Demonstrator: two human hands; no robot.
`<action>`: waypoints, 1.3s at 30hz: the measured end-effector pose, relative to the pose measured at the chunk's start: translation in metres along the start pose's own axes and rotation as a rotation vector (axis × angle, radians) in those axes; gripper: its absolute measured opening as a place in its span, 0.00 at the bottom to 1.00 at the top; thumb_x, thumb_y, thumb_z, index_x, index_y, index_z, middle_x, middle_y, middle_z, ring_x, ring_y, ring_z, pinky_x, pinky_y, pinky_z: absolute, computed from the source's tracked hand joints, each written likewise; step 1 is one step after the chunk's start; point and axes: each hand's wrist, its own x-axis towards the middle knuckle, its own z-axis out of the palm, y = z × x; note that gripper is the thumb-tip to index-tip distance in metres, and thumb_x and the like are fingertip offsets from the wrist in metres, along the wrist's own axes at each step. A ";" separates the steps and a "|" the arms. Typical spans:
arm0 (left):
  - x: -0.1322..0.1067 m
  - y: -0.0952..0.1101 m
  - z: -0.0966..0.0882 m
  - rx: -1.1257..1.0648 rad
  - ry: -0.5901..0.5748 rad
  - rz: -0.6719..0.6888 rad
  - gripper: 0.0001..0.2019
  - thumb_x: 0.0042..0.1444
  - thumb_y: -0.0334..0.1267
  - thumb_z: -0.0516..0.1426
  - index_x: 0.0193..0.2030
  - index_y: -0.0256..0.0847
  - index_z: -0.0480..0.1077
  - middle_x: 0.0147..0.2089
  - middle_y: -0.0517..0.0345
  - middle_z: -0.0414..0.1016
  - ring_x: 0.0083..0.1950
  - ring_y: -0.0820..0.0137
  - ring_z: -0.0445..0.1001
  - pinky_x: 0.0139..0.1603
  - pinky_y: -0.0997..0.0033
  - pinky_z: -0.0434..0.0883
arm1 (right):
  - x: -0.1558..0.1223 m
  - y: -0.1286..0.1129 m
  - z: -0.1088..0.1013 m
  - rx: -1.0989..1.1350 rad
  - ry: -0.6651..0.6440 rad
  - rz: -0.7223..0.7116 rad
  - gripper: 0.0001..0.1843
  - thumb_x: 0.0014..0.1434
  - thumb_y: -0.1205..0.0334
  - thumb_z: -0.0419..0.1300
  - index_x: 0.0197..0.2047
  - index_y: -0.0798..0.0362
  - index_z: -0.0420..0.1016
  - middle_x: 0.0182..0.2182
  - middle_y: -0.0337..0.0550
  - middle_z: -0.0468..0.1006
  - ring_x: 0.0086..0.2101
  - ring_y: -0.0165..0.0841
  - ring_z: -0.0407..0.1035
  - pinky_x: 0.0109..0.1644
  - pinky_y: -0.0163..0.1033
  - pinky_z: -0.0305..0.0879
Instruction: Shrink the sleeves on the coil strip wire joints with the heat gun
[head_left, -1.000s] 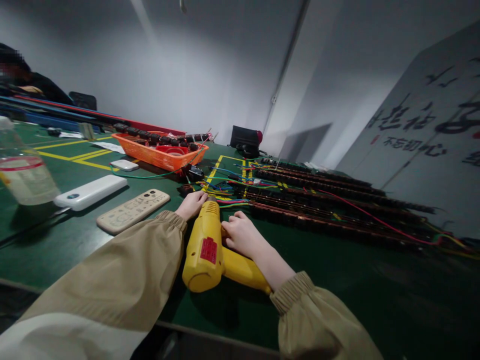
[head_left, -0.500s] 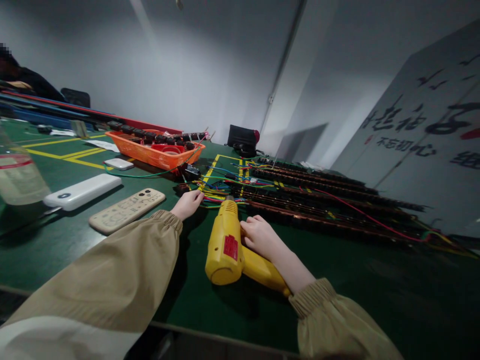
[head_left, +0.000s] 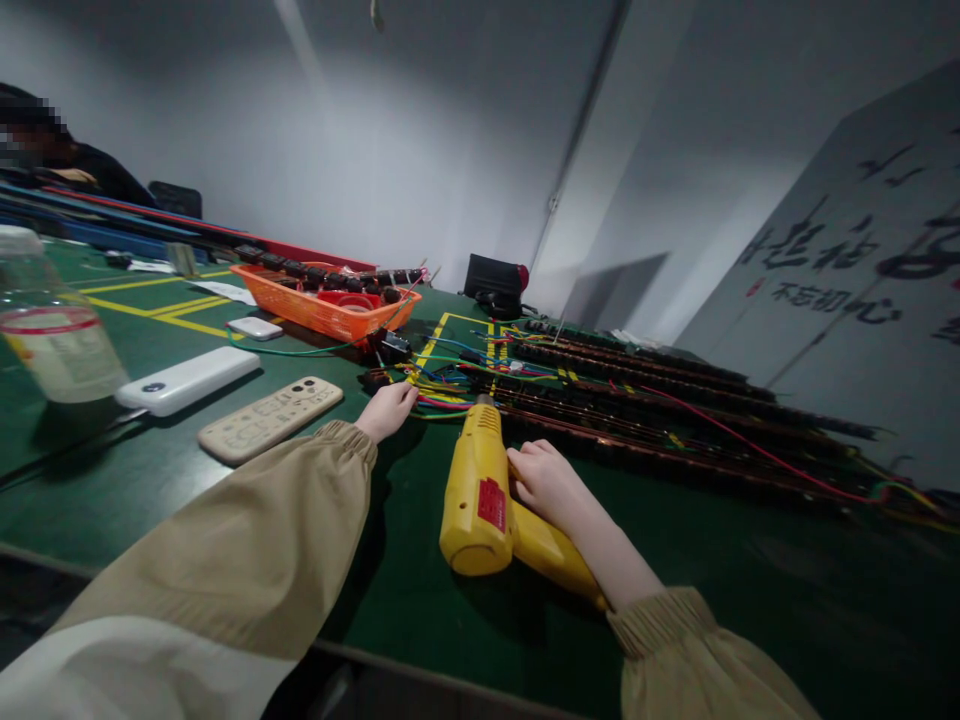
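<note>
The left hand (head_left: pixel 388 411) has its fingers pressed together, apparently pinching the ends of coloured wires (head_left: pixel 444 404) on the green surface (head_left: pixel 135 500). To its right, the heat gun (head_left: pixel 474 490) has shifted rightward, so it now seems aimed at wires farther from those fingers, while the right hand's (head_left: pixel 546 475) fingers curl around its handle (head_left: pixel 559 555).

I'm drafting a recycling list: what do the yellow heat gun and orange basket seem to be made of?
Yellow heat gun: probably satin-finished hard plastic, judging by its smooth, rounded yellow shell; its dull grey nozzle may be metal. Orange basket: likely plastic, slightly glossy, given its uniform colour and perforated-looking wall.
</note>
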 end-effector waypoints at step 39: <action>0.000 -0.001 -0.001 0.007 0.013 0.014 0.18 0.61 0.44 0.45 0.29 0.39 0.69 0.30 0.55 0.74 0.33 0.68 0.69 0.35 0.72 0.63 | 0.030 -0.045 -0.013 0.117 0.073 -0.147 0.13 0.62 0.54 0.57 0.41 0.56 0.71 0.39 0.42 0.74 0.42 0.33 0.69 0.49 0.47 0.66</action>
